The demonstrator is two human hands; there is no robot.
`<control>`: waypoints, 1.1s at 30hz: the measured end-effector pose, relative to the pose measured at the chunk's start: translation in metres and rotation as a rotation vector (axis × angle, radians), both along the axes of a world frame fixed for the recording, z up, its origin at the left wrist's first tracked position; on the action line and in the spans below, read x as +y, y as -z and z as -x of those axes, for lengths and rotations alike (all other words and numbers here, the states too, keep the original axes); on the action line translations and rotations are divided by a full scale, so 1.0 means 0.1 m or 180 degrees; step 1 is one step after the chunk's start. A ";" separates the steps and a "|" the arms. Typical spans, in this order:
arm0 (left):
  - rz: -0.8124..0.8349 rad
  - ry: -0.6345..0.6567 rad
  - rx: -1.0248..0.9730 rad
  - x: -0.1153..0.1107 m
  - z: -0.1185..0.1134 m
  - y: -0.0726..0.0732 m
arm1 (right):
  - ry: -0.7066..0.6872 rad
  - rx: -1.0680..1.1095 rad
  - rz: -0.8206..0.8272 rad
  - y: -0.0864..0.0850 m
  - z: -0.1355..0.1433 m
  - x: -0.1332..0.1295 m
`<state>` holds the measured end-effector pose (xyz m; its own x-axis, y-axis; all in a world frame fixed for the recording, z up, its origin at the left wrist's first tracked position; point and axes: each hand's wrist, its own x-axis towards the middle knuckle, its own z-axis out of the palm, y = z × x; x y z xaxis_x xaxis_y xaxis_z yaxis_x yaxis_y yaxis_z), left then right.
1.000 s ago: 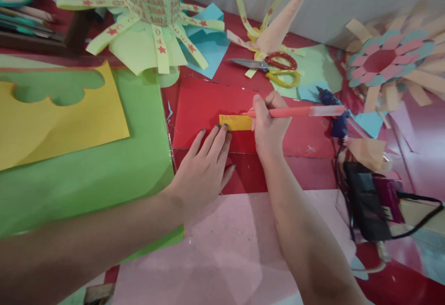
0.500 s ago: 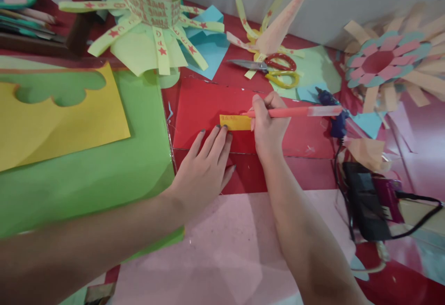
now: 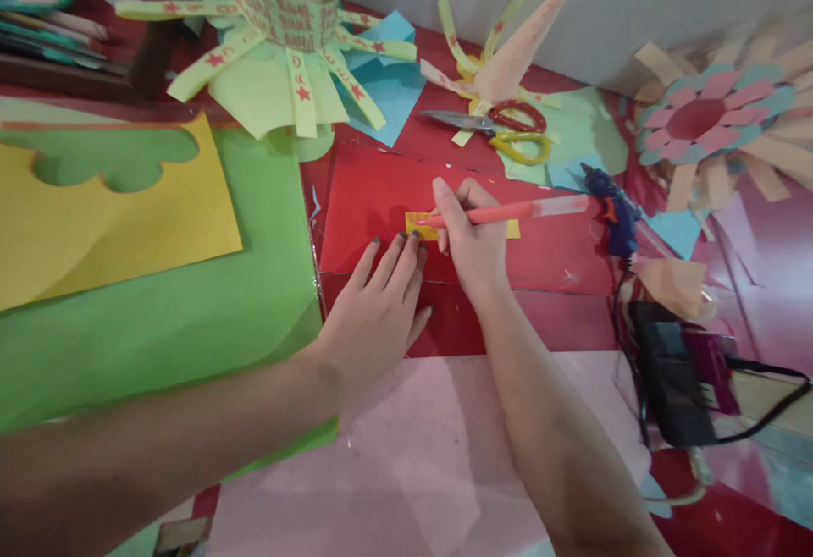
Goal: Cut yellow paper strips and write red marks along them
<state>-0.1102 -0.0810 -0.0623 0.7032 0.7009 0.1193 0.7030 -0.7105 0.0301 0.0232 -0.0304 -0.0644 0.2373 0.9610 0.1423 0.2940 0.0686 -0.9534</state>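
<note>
Yellow paper strip [image 3: 428,234], one, narrow, with small reddish marks at its left end; lying flat on a red panel [image 3: 368,193] between the two hands, its middle hidden behind the right.

Coral pen [image 3: 501,212], one, with a paler rear end; grasped by the right hand [image 3: 473,248], thumb and fingers closed about it, point at the strip's marked end.

Left hand [image 3: 374,311]: laid flat, palm down, fingers extended, gripping nothing; two fingertips at the strip's lower edge.

Scissors [image 3: 467,120], one pair, red and yellow handles; beyond the panel, near a pale paper cone [image 3: 524,45].

Blue glue gun [image 3: 619,223], beside the panel's right end.

Green sheet [image 3: 273,261], left of the panel, bearing a yellow sheet [image 3: 114,235] with a scalloped cut-out.

Paper flower [image 3: 664,117], pink and teal centre, tan strips; far right of the counter [image 3: 425,140].
</note>
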 end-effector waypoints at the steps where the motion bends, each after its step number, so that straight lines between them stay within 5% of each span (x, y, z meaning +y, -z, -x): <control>1: 0.0010 -0.0004 0.0006 0.00 0.00 0.00 | -0.0013 0.0013 -0.0010 0.01 -0.01 0.01; 11: -0.0256 0.0033 -0.0023 -0.02 0.00 -0.01 | 0.0138 -0.0354 -0.0438 0.00 0.03 -0.04; 33: -0.0196 0.0033 0.0007 -0.02 -0.01 0.00 | -0.0062 -0.0619 -0.0097 0.00 0.01 -0.01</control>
<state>-0.1091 -0.0827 -0.0627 0.7108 0.6849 0.1606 0.6956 -0.7183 -0.0155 0.0223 -0.0313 -0.0647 0.1839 0.9597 0.2127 0.4708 0.1040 -0.8761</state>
